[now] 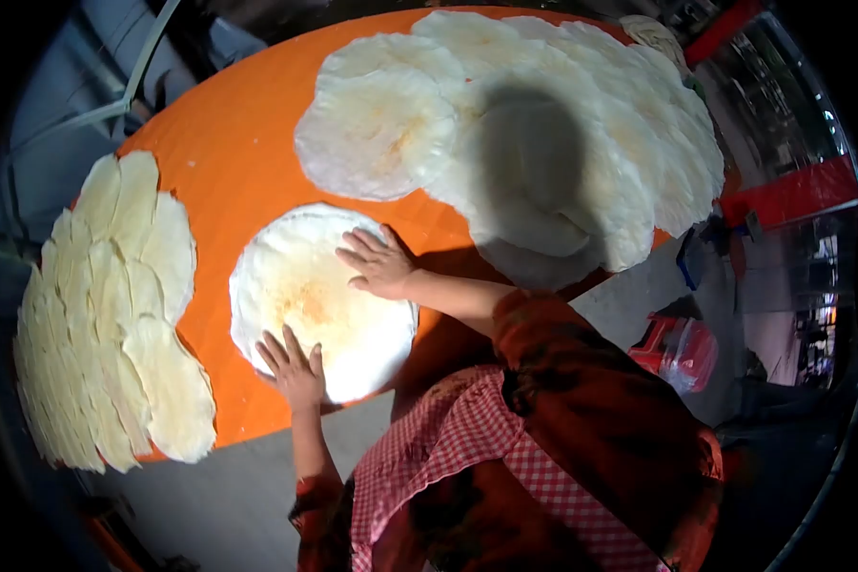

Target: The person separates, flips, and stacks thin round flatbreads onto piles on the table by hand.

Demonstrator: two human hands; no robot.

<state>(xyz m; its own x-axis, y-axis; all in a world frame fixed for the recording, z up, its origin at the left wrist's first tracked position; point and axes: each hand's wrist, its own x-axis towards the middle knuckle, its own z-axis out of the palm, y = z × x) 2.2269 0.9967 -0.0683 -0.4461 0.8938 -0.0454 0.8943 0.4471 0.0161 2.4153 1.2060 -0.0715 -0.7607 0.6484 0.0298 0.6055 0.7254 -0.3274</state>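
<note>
In front of me a stack of round, thin flatbreads (353, 324) lies on an orange-covered table (229, 124), browned at the centre of the top one. My left hand (297, 374) rests on its near left edge with the fingers spread. Across the upper right part of the same stack lies my right hand (379, 265), flat and fingers apart. Neither hand grips anything. How many breads are in the stack cannot be made out.
Large overlapping flatbreads (381, 124) cover the far and right side of the table, partly in shadow. Smaller oval dough sheets (167, 381) overlap along the left end. A red container (677, 351) stands beyond the table's right edge, and a crumpled cloth (653, 36) lies at the back right.
</note>
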